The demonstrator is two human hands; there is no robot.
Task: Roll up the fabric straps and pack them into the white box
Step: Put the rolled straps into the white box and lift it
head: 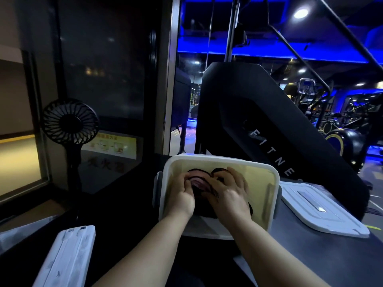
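The white box (pixel 267 175) stands open on the dark table in front of me, its inside pale yellow. Both my hands reach into it. My left hand (pixel 181 195) and my right hand (pixel 230 193) have their fingers curled round dark rolled fabric straps (pixel 198 183) with pinkish inner layers. The two hands sit side by side and cover most of the rolls. A dark edge of another roll shows above my right hand's fingers.
The box's white lid (pixel 319 210) lies on the table to the right. A white flat case (pixel 66 255) lies at the near left. A black fan (pixel 70 123) stands at the left by a glass wall. A black fitness machine (pixel 269 129) rises behind the box.
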